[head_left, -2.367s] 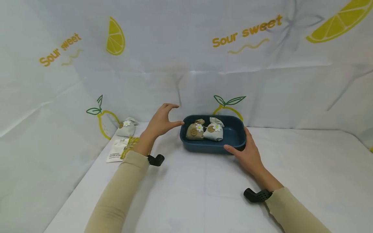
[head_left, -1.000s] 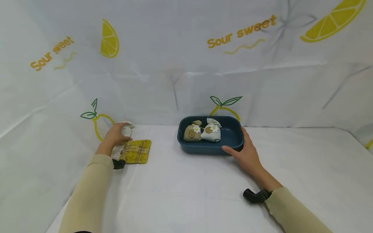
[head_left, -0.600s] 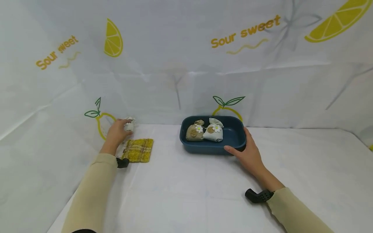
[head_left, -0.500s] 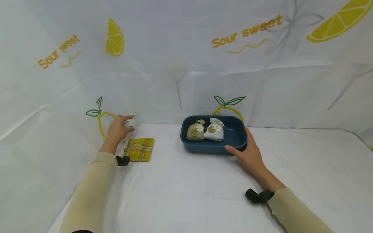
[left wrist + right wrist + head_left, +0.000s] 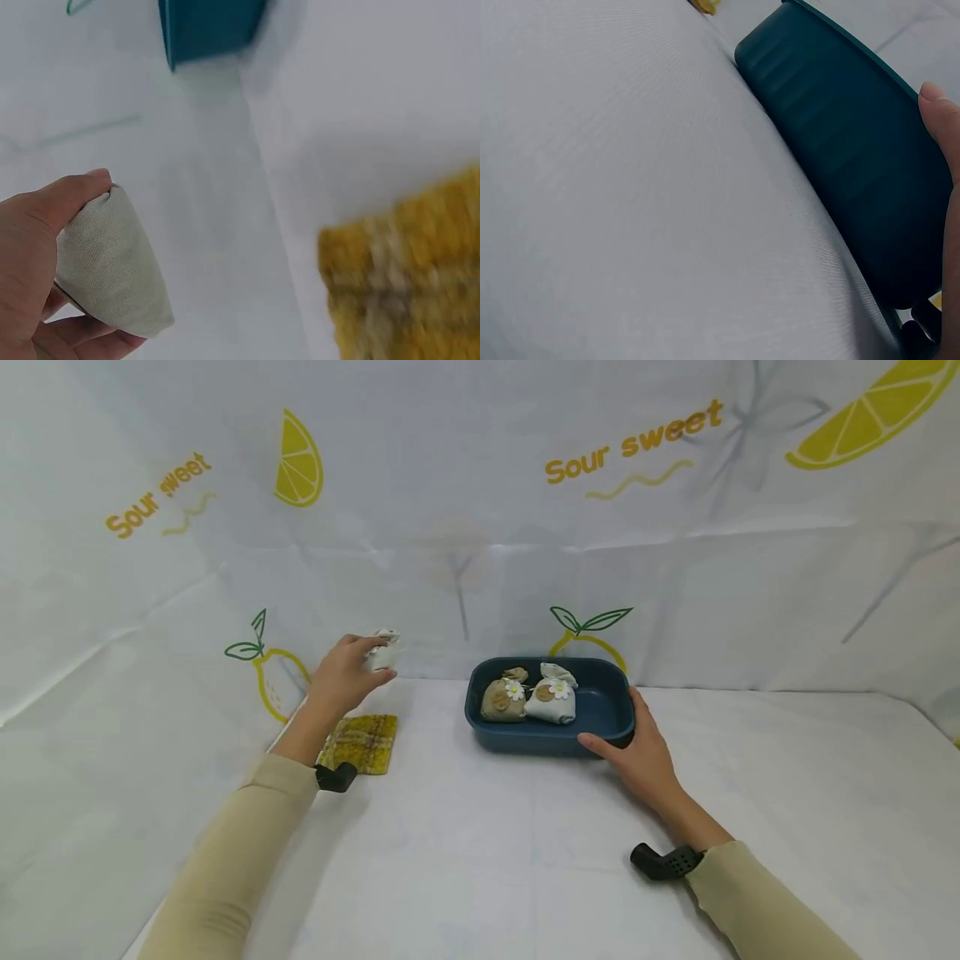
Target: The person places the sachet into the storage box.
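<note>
My left hand (image 5: 347, 675) holds a small white cloth sachet (image 5: 384, 653) above the table, left of a dark blue plastic bin (image 5: 547, 743). In the left wrist view the thumb and fingers close round the pale sachet (image 5: 112, 262). A brown sachet (image 5: 501, 702) and another white sachet (image 5: 553, 703), each with a white flower, sit side by side in the bin's left and middle part. My right hand (image 5: 641, 758) grips the bin's right end, thumb against the front wall and fingers round the side. In the right wrist view the thumb touches the bin (image 5: 855, 150) near its rim.
A yellow plaid cloth square (image 5: 363, 743) lies flat on the white-covered table (image 5: 480, 860), partly behind the left wrist. A white sheet (image 5: 420, 577) with lemon prints hangs at the back. The bin's right part shows bare floor (image 5: 600, 710).
My left hand went from beside the bin to the far-left white sachet, took hold of it, lifted it and moved it right. The right hand stays on the bin.
</note>
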{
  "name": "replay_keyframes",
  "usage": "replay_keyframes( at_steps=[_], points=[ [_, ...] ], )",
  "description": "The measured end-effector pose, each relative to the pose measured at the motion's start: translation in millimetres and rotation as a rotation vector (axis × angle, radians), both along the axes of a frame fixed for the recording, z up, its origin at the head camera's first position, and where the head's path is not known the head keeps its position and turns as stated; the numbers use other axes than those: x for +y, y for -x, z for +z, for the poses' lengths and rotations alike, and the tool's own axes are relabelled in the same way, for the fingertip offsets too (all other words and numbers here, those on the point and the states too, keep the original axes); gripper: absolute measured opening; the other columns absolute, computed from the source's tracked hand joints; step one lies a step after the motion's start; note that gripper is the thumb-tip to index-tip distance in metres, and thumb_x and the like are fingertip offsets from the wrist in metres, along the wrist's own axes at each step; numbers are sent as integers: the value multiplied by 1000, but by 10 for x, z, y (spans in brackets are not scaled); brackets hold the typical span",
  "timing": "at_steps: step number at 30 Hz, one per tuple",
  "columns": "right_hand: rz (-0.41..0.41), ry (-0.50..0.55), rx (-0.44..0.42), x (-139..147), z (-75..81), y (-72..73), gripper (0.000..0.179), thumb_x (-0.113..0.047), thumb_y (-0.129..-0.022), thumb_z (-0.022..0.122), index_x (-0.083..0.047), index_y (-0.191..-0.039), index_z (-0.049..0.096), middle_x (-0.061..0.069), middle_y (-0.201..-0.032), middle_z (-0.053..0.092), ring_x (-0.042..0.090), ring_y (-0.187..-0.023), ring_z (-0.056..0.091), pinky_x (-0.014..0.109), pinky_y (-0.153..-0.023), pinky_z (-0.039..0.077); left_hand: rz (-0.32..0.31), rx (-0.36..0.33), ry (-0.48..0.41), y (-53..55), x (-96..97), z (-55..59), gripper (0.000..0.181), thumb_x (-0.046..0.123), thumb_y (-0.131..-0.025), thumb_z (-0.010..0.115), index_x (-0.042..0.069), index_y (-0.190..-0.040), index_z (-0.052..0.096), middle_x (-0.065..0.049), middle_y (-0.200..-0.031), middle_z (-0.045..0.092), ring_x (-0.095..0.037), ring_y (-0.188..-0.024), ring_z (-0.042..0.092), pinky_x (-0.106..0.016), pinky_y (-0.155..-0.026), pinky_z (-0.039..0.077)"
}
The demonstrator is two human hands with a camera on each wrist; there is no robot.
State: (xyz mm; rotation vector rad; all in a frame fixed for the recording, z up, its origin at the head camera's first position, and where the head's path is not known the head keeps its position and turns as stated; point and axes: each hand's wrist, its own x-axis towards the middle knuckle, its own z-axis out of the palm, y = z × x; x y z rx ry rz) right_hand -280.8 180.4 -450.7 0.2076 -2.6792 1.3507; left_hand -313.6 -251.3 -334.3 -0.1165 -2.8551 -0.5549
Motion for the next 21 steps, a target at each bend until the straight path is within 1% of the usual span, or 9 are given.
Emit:
replay_keyframes(
  at_steps=[3,6,8,12,17,21],
  points=[
    [-2,0,5,5,-6,5,113,-53,-88,73,-10,-164,1,19,-170,13,43,-156,17,67,-121,21,-46,28,-20,-41,233,36,57,36,-92,75,17,-143,58,-17,-142,52,-36,-117,60,-54,-94,53],
    [-2,2,6,12,-14,3,113,-53,-88,73,-10,-164,1,18,-170,12,43,-156,17,67,-121,21,-83,60,-33,-71,444,43,55,36,-91,77,17,-139,61,-16,-138,55,-34,-112,62,-51,-92,54],
    [-5,2,6,15,-24,-2,113,-53,-88,73,-10,-164,2,18,-170,13,43,-156,17,67,-121,21,-101,81,-43,-85,565,35,53,35,-89,78,17,-137,63,-15,-136,57,-32,-110,62,-49,-91,55],
    [-6,4,9,22,-36,-7,112,-53,-88,73,-11,-164,2,18,-170,13,42,-156,17,66,-121,21,-131,97,-59,-98,817,9,51,36,-87,80,18,-133,65,-12,-132,58,-30,-107,64,-46,-87,55],
    [-4,10,13,14,-26,-8,112,-53,-88,73,-11,-164,2,18,-170,13,42,-156,16,66,-122,21,-165,125,-65,-108,1133,-19,51,35,-85,82,21,-132,66,-10,-129,59,-29,-103,64,-45,-84,56],
    [-5,14,13,4,-8,-10,113,-52,-88,74,-10,-164,3,18,-170,13,42,-156,17,65,-122,21,-196,151,-68,-94,1405,-54,51,36,-85,83,22,-131,66,-8,-128,60,-26,-100,66,-42,-80,56]
  ],
)
